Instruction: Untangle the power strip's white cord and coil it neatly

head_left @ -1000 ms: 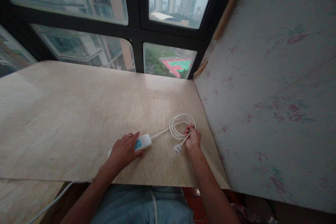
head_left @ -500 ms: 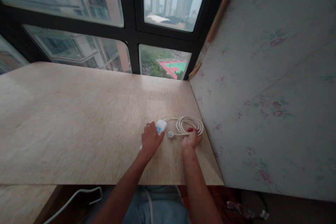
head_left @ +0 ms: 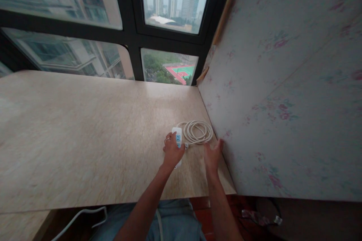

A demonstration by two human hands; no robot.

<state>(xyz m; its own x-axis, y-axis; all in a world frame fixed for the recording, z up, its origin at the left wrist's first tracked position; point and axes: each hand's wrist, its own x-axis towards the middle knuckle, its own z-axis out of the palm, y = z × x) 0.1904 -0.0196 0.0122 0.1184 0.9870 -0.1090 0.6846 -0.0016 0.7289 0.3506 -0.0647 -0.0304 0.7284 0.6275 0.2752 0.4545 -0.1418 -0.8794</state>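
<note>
A white power strip (head_left: 177,131) with blue sockets lies on the marbled ledge, its long side pointing toward the window. My left hand (head_left: 173,151) is closed around its middle, fingers over the left side and thumb on the right. Just right of the strip lies its cord (head_left: 198,131), wound in a loose coil close to the wall. The plug (head_left: 186,145) rests by my left thumb. At the coil's near edge is my right hand (head_left: 212,154), thumb and fingers spread, holding nothing; its fingertips are at or very near the cord.
The patterned wall (head_left: 271,120) closes off the right side, and a dark-framed window (head_left: 132,37) stands behind the ledge (head_left: 85,139). Below the front edge, a white cable (head_left: 82,212) hangs at left. A dark cord with a plug (head_left: 278,220) lies low at right.
My left hand has turned the power strip from slanted to nearly straight and brought it closer to the coil. My right hand has let go of the coil and opened beside it.
</note>
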